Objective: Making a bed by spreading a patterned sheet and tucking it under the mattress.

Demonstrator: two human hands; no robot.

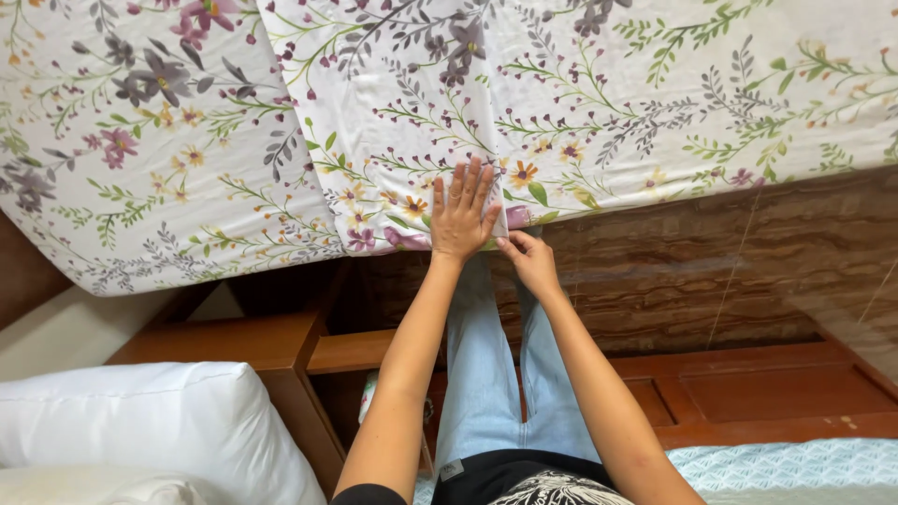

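Left hand (pixel 460 217) flat on floral sheet (pixel 599 103)

A white pillow (pixel 140 421) lies beside a wooden bed frame (pixel 281 341) near brown wood-grain flooring (pixel 730 271).

A sheet (pixel 599 103) spreads across the top of the frame over the mattress, its folded edge at centre under the left hand (pixel 460 217), the right hand (pixel 529 262) just beside it, lower right. A pillow (pixel 140 421) lies lower left, the wooden bed frame (pixel 748 393) lower right.
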